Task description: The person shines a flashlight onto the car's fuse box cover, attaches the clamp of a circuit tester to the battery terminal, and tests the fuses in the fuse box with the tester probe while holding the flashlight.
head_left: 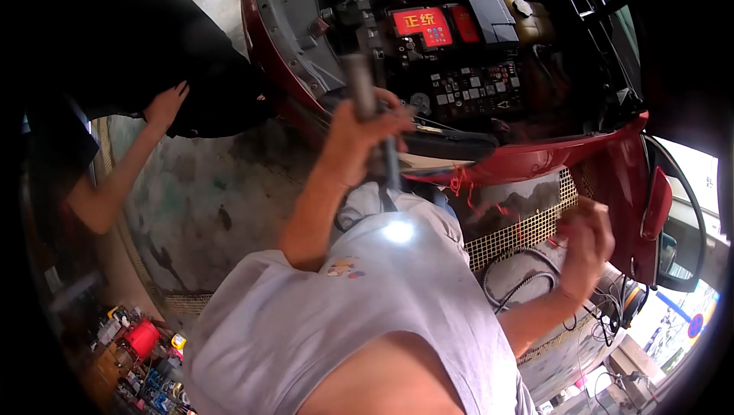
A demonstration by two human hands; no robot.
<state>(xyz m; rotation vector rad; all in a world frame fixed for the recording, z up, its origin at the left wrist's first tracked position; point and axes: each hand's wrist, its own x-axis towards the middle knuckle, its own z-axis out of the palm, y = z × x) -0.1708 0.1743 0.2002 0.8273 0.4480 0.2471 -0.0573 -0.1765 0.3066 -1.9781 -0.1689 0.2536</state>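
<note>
My left hand (348, 136) is closed around a flashlight-like grey cylinder (359, 82), blurred by motion, in front of the open engine bay. Below the fist a dark rod-shaped part (391, 162) sticks out, and a bright light spot falls on my grey shirt (367, 285). Out to the right, my right hand (587, 243) is raised with its fingers curled, partly smeared. A thin red wire (459, 179) hangs from the red car's front edge and trails toward those fingertips. The battery with a red label (424, 26) and the open fuse box (474, 86) lie beyond my left hand.
A person in dark clothes (206, 71) leans at the left, a hand (166, 105) held near the clothing. Coiled black cable (527, 258) lies by yellow floor grating (527, 227). Tools and a red container (141, 338) stand at lower left. A car mirror (677, 254) juts out right.
</note>
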